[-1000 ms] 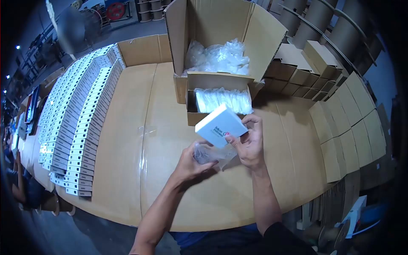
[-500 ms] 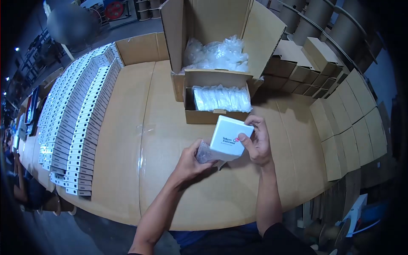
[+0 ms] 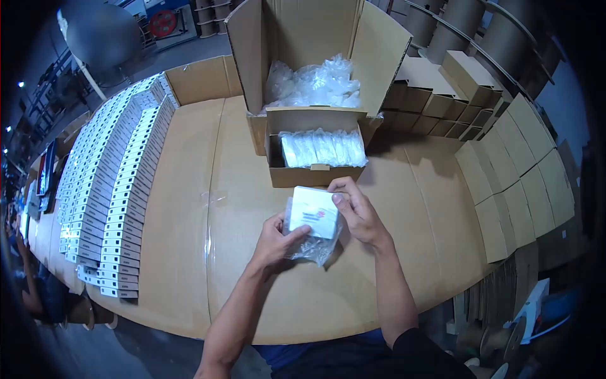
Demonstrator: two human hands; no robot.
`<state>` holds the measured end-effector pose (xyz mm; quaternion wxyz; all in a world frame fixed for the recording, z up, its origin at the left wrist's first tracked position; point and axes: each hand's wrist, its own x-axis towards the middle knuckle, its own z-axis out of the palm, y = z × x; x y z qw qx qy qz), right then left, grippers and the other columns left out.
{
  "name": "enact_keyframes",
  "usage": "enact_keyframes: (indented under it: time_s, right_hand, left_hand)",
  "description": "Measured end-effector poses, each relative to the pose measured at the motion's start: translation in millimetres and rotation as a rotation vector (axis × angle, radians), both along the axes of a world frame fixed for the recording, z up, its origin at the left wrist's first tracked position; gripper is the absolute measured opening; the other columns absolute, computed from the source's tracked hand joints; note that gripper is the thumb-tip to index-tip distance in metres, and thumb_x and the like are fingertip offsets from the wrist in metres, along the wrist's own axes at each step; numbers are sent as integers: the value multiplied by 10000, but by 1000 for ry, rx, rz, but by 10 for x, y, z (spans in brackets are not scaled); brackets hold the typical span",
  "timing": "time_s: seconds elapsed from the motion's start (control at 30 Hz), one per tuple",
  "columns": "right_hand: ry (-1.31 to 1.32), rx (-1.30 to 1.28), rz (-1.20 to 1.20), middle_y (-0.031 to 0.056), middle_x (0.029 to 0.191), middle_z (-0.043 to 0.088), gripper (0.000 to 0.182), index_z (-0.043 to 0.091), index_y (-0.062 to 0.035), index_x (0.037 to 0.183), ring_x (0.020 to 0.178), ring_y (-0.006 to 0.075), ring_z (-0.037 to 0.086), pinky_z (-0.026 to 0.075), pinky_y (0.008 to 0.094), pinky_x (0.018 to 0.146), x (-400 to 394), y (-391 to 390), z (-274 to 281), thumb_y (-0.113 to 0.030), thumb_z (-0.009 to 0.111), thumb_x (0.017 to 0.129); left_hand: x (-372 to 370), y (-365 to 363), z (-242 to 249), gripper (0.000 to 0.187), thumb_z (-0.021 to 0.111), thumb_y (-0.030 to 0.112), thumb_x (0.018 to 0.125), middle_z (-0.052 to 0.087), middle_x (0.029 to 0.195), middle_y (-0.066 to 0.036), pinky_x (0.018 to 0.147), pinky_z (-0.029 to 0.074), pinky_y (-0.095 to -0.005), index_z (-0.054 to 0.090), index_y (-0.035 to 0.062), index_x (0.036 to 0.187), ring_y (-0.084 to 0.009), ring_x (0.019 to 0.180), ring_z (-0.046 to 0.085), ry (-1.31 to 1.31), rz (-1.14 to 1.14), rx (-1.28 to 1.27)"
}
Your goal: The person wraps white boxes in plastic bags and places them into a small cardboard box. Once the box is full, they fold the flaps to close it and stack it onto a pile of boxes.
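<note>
A flat white box (image 3: 310,210) with dark and red print sits mostly inside a clear plastic bag (image 3: 315,250), above the cardboard-covered table. My left hand (image 3: 273,243) grips the bag from the left side, its thumb pressed over the lower front of the box. At the upper right corner of the box, my right hand (image 3: 363,218) is closed, with thumb and finger on the box edge. Just beyond my hands stands an open brown carton (image 3: 293,177) holding a row of plastic-wrapped packs (image 3: 323,150).
Behind that carton, a larger open box (image 3: 382,60) holds crumpled clear bags (image 3: 312,85). Long stacks of small white boxes (image 3: 120,215) line the left side. Brown cartons (image 3: 524,189) are piled at the right, and more cartons (image 3: 435,104) stand at the back right.
The white box has gone down into the plastic bag and moved slightly left. My left thumb now lies over its front. My right hand has shifted left with the box corner.
</note>
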<state>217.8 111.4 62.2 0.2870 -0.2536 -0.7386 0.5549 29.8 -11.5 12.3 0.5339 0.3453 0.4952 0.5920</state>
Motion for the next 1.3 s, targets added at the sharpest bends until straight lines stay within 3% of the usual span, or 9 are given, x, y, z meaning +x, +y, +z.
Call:
enact_keyframes:
  time_s: [0.27,0.43,0.6,0.7,0.97,1.07,1.17,1.2,1.3]
  right_hand:
    - [121,-409,-129,45,1021,676,224,596,-17,1193,851,75,640,526,224,712,204,-229,-231,-123,654,1004]
    - [249,-549,-277,37,996,677,114,609,-18,1103,840,72,637,538,230,728,48,-428,-428,-63,639,1004]
    - [359,-190,-267,93,1101,675,64,598,-28,1072,1019,125,615,502,278,910,72,-527,-345,-23,603,1008]
    - [449,-137,-186,151,1230,652,78,585,-11,1089,1118,156,599,464,314,1004,149,-531,-295,-40,594,1018]
    - [327,-155,-127,164,1219,652,346,528,-32,1257,1171,187,590,471,340,1020,79,-654,-218,-1,685,951]
    - [143,-196,-95,115,1131,680,354,608,12,1260,1065,136,629,519,274,912,148,-658,-370,-13,728,929]
    - [130,-208,-81,77,1102,698,250,699,26,1176,994,115,653,539,243,856,161,-698,-389,-2,724,929]
    - [139,-191,-76,81,1114,700,230,709,30,1158,1003,121,654,541,245,853,178,-712,-397,3,719,930]
    - [132,-94,-75,104,1140,712,155,758,22,1061,1011,148,671,557,253,844,229,-718,-363,26,718,912]
  left_hand:
    - [-25,2,-106,313,677,247,1013,723,1028,-62,792,553,-293,666,-29,1161,-102,895,664,-20,95,10]
    - [-24,19,-234,435,442,336,1113,704,1111,-58,843,534,-291,648,-28,1232,-94,924,640,-11,138,26]
    - [11,-56,-28,537,324,358,1136,654,1295,-136,1002,493,-322,445,4,1520,-154,1097,622,124,110,154]
    - [38,-127,-60,602,327,399,1126,566,1422,-168,1075,460,-372,368,-37,1539,-220,1213,590,156,128,358]
    - [306,-138,-58,600,290,412,1124,589,1334,-170,1102,460,-419,276,17,1575,-256,1237,587,-265,248,326]
    - [231,-184,-186,552,445,313,1107,612,1313,-168,1078,468,-375,358,-8,1547,-226,1219,596,-306,201,308]
    - [142,-325,-139,575,665,162,1000,632,1282,-149,1043,490,-357,439,-25,1494,-220,1179,619,205,78,337]
    - [200,-387,-93,483,801,47,852,654,1232,-127,976,524,-334,645,-13,1305,-207,1100,649,173,161,250]
    - [71,-460,-193,232,819,69,834,669,1198,-104,889,546,-322,769,10,1053,-192,1031,660,408,176,380]
